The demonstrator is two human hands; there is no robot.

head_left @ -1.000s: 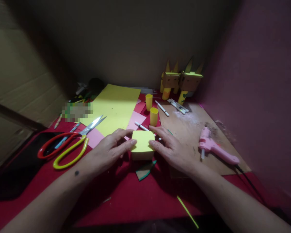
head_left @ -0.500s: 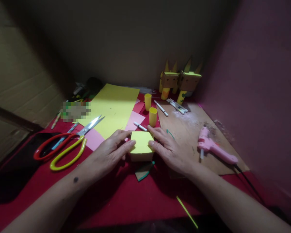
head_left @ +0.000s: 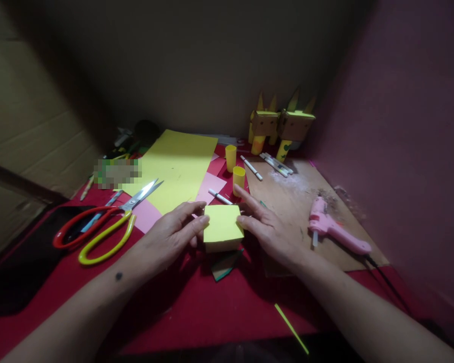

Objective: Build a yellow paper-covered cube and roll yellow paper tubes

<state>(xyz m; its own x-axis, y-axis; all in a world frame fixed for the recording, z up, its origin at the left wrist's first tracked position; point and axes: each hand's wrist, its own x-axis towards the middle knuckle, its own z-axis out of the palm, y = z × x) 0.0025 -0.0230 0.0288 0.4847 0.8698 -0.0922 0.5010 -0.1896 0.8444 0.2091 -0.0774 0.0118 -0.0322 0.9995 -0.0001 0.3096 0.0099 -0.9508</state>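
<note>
On the red-covered bench, left hand and right hand apparently pinch the yellow paper-wrapped box, fingers outstretched, between them.

Box beside yellow sheet blurred (label unreadable).

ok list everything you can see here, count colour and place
yellow block: 1, yellow, centre, between both hands
scissors: 1, red and yellow handles, left
yellow sheet: 1, yellow, behind the left hand
pink paper: a few pieces, pink, beside the sheet
paper tubes: 2, yellow, upright behind the block
markers: several, white, far right of the tubes
cardboard figures: 2, brown and yellow, back right
glue gun: 1, pink, on the wooden board
red cloth: 1, red, covering the table
left hand: 1, fingers on the block's left side
right hand: 1, fingers on the block's right side
</note>
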